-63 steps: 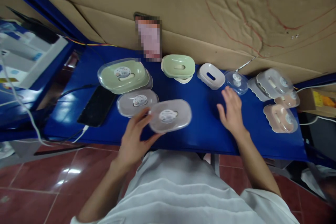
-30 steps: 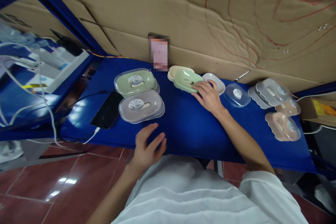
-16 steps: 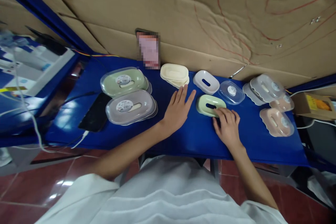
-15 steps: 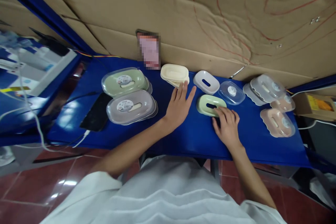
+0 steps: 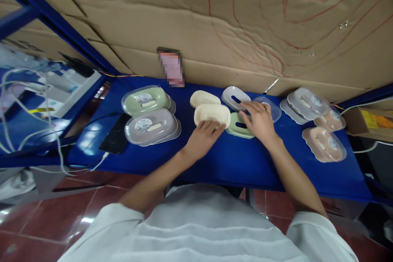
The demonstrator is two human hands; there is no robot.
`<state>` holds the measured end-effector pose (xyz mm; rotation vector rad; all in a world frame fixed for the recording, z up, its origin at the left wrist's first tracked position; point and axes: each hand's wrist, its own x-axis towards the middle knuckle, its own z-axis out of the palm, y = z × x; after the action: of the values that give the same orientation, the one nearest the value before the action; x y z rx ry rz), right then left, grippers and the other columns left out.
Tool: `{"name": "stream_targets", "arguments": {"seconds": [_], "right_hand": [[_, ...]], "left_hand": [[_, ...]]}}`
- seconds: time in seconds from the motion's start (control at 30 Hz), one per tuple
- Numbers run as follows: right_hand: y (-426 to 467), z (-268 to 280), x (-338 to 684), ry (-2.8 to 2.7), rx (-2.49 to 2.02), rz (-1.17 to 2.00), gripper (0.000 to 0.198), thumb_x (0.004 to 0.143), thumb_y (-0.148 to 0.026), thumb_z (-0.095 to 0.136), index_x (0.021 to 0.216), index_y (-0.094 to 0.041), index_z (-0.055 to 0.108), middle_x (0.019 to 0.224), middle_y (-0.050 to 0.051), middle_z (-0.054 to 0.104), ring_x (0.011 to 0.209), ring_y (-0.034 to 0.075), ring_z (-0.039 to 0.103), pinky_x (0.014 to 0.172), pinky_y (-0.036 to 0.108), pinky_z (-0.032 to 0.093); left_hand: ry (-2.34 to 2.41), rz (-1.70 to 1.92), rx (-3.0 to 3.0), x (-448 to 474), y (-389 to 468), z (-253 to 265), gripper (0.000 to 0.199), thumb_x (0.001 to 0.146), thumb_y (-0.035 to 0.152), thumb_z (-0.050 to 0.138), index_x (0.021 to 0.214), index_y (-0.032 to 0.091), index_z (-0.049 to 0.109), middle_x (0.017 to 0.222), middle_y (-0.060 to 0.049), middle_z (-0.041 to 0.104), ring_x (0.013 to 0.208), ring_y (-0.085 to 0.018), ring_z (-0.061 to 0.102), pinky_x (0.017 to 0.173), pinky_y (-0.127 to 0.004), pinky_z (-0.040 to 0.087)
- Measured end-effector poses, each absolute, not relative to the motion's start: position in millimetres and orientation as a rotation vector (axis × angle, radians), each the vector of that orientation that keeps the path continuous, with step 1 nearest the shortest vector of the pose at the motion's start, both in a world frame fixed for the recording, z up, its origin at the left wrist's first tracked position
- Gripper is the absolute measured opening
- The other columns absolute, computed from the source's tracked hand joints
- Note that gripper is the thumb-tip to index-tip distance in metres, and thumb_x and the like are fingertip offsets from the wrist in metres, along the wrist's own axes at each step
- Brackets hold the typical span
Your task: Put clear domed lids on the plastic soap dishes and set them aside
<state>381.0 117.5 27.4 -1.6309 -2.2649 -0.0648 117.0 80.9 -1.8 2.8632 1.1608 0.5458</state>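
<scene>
Left hand: the left hand (image 5: 201, 139) grips the near edge of a cream tray (image 5: 212, 115), fingers curled under its rim, holding it just above the blue table (image 5: 233, 159).
Right hand: the right hand (image 5: 259, 119) rests palm down, fingers spread, on a green tray (image 5: 238, 126); its fingertips reach a clear lid (image 5: 270, 107) behind, though contact there is hard to judge.
Green tray: lies flat on the table, just right of the cream tray, touching or nearly so.
Behind them: a second cream tray (image 5: 204, 98) and a white tray (image 5: 235, 97) by the cardboard wall (image 5: 215, 20).
Left side: a covered green box (image 5: 145, 100), a covered grey box (image 5: 151, 126), a black phone (image 5: 116, 139).
Right side: more covered boxes (image 5: 322, 149).
</scene>
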Motion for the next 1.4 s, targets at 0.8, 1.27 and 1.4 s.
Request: {"name": "stream_targets", "arguments": {"seconds": [0.8, 1.27, 1.4], "right_hand": [[-11.6, -6.3, 289.7, -2.523, -1.180, 0.098, 0.046, 0.108, -0.023, 0.060, 0.154, -0.029, 0.060, 0.134, 0.008, 0.076, 0.129, 0.023, 0.069, 0.126, 0.050, 0.040], [28.7, 4.4, 347.1, -2.521, -1.176, -0.077, 0.044, 0.111, -0.032, 0.056, 0.154, -0.028, 0.059, 0.157, 0.008, 0.063, 0.152, 0.026, 0.053, 0.130, 0.055, 0.041], [77.4, 17.2, 429.7, -2.099, -1.751, -0.238, 0.051, 0.112, -0.044, 0.050, 0.161, -0.027, 0.051, 0.167, 0.015, 0.049, 0.153, 0.035, 0.049, 0.123, 0.058, 0.045]], "left_hand": [[1.197, 0.772, 2.585, 30.5, 8.9, -27.1, 0.047, 0.104, 0.020, 0.066, 0.150, 0.027, 0.061, 0.166, -0.015, 0.052, 0.158, -0.035, 0.046, 0.123, -0.054, 0.051], [1.151, 0.798, 2.494, 27.4, 10.3, -30.9, 0.035, 0.102, 0.023, 0.071, 0.136, 0.024, 0.070, 0.163, -0.017, 0.052, 0.153, -0.035, 0.051, 0.119, -0.053, 0.055], [1.126, 0.851, 2.331, 31.8, 9.7, -30.6, 0.035, 0.102, 0.024, 0.071, 0.136, 0.022, 0.065, 0.175, -0.021, 0.032, 0.160, -0.036, 0.043, 0.122, -0.055, 0.053]]}}
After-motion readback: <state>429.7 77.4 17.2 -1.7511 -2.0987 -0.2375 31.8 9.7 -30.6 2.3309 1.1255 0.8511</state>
